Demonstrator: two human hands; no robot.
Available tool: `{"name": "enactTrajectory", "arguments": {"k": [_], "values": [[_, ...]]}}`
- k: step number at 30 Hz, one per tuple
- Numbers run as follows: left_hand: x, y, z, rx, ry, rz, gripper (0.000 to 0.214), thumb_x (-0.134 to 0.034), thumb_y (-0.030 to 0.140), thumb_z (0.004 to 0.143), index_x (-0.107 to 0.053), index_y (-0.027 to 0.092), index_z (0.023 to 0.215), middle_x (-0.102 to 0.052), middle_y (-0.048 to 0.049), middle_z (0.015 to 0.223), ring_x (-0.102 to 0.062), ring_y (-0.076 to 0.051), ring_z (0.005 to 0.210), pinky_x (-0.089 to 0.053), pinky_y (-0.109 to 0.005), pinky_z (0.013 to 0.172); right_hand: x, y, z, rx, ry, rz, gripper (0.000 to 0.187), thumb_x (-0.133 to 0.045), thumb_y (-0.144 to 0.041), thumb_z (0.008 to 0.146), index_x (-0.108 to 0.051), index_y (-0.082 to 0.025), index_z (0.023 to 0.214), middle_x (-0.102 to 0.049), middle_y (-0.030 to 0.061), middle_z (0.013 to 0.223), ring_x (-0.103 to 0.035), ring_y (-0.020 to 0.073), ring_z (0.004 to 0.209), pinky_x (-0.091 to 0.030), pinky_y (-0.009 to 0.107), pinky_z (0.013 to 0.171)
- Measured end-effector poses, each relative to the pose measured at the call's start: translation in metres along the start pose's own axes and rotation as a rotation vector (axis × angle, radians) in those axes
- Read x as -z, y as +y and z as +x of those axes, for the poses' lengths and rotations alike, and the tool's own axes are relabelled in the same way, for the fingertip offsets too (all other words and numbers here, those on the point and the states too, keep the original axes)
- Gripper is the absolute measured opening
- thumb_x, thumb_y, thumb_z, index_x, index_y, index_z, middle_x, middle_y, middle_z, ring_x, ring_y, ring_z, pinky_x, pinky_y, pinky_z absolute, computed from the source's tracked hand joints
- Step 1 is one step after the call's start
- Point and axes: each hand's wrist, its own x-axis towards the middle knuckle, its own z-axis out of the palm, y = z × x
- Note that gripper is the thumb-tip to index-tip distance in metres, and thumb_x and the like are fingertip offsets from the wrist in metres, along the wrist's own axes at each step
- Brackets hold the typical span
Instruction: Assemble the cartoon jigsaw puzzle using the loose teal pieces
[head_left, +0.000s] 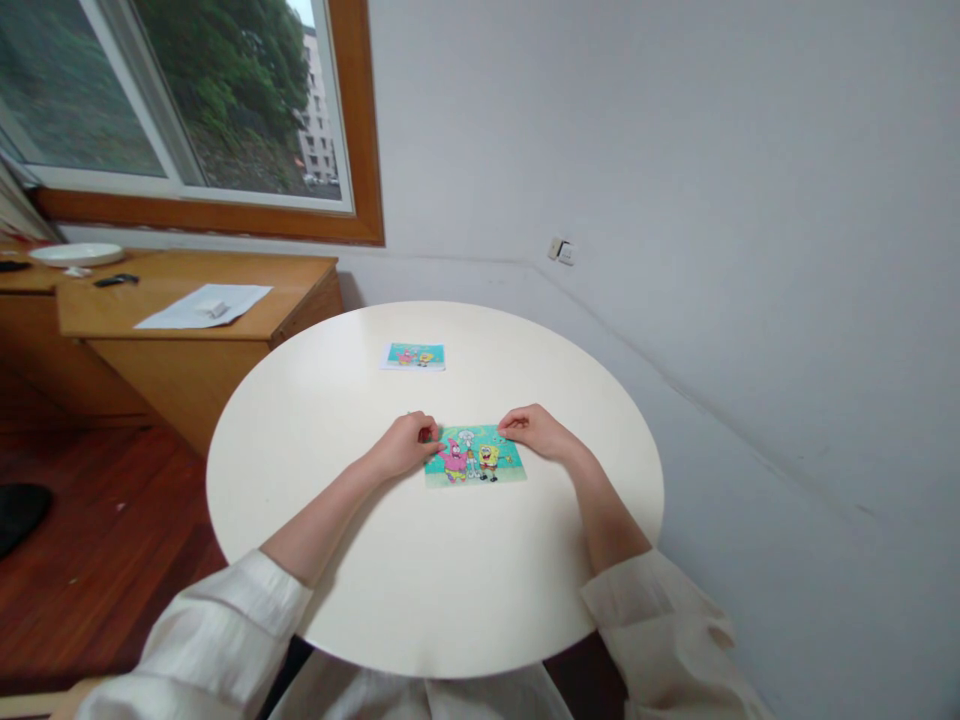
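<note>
A rectangular cartoon picture card with a turquoise background and a pink, a pale and a yellow figure lies flat on the round white table. My left hand is closed at its upper left edge, the thumb lying against the border. A tiny greenish bit shows behind this hand, too small to name. At the upper right corner, my right hand pinches the card between thumb and curled fingers. Farther back on the table rests a smaller picture of the same scene on white paper.
Left of the table stands a wooden desk carrying a white sheet of paper, a small white block, a dark object and a white dish. A wall with a socket runs behind and to the right. A window is at upper left.
</note>
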Motion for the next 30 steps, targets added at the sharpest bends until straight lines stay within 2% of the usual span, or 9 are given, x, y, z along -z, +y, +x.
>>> {"name": "enactTrajectory", "arguments": {"k": [12,21,24,30], "values": [[-0.0016,-0.0025,0.0006,-0.021,-0.001,0.017,0.012,-0.058,0.028,0.067,-0.057,0.016,0.066,-0.051,0.0007,0.064,-0.045,-0.012,0.059,-0.033,-0.023,0.056,0.0008,0.0021,0.0005,0.037,-0.011,-0.15,0.016,-0.061,-0.029,0.063,-0.062,-0.013,0.065,-0.053,-0.0014,0.054,-0.044,0.0098,0.054,-0.035,0.025,0.054],[-0.0017,-0.002,0.0004,-0.005,-0.006,-0.003,0.013,-0.057,0.029,0.067,-0.056,0.017,0.066,-0.051,0.0005,0.065,-0.045,-0.012,0.06,-0.034,-0.023,0.057,0.0,0.0027,0.0008,0.073,-0.023,-0.24,0.013,-0.056,-0.025,0.067,-0.06,-0.013,0.068,-0.049,-0.0017,0.057,-0.041,0.0098,0.056,-0.034,0.024,0.055],[-0.001,-0.0011,0.0003,-0.004,-0.008,-0.011,0.013,-0.056,0.03,0.067,-0.056,0.017,0.066,-0.051,0.0002,0.065,-0.045,-0.013,0.06,-0.034,-0.024,0.057,-0.0012,0.0023,0.0012,0.094,-0.026,-0.206,0.009,-0.057,-0.022,0.065,-0.055,-0.015,0.07,-0.047,-0.0031,0.059,-0.041,0.0093,0.057,-0.034,0.023,0.055],[0.0005,0.0002,0.0001,0.004,-0.014,-0.024,0.013,-0.056,0.03,0.066,-0.055,0.017,0.065,-0.05,0.0002,0.064,-0.044,-0.012,0.06,-0.033,-0.024,0.056,-0.0026,-0.0012,-0.0009,0.082,0.004,-0.16,0.02,-0.058,-0.018,0.061,-0.042,-0.019,0.073,-0.044,-0.0056,0.065,-0.04,0.0082,0.056,-0.035,0.022,0.055]]}}
